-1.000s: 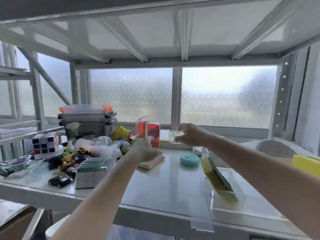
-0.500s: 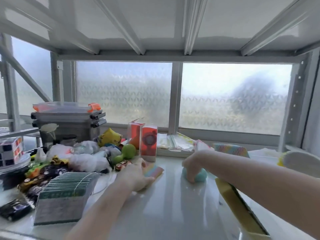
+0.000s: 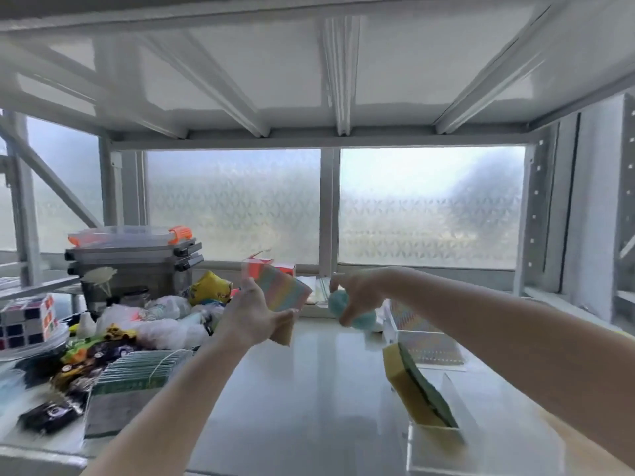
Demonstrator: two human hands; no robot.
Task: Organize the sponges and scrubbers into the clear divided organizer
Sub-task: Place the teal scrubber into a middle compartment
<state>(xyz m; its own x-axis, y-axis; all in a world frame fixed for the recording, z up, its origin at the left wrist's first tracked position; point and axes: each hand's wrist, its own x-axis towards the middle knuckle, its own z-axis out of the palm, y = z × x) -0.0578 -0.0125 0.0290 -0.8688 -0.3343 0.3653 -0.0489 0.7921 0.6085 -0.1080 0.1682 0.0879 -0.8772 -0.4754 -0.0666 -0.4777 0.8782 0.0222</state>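
My left hand (image 3: 254,316) holds a pastel striped sponge (image 3: 287,292) lifted off the shelf, tilted, near the middle. My right hand (image 3: 357,293) grips a round teal scrubber (image 3: 350,312) in the air, just left of the clear divided organizer (image 3: 443,438). The organizer lies along the right side of the shelf. A yellow sponge with a green scouring face (image 3: 417,389) leans in its near compartment. A striped patterned sponge (image 3: 415,324) stands in a far compartment.
A heap of toys, bags and packets (image 3: 113,338) fills the left of the shelf, with a stack of cards (image 3: 144,372), a puzzle cube (image 3: 29,319) and grey lidded boxes (image 3: 134,255). Red cartons (image 3: 266,266) stand by the frosted window. The upper shelf hangs low overhead.
Both hands rose off the shelf surface. The left lifted the striped sponge from where it lay; the right picked up the teal scrubber and carried it up.
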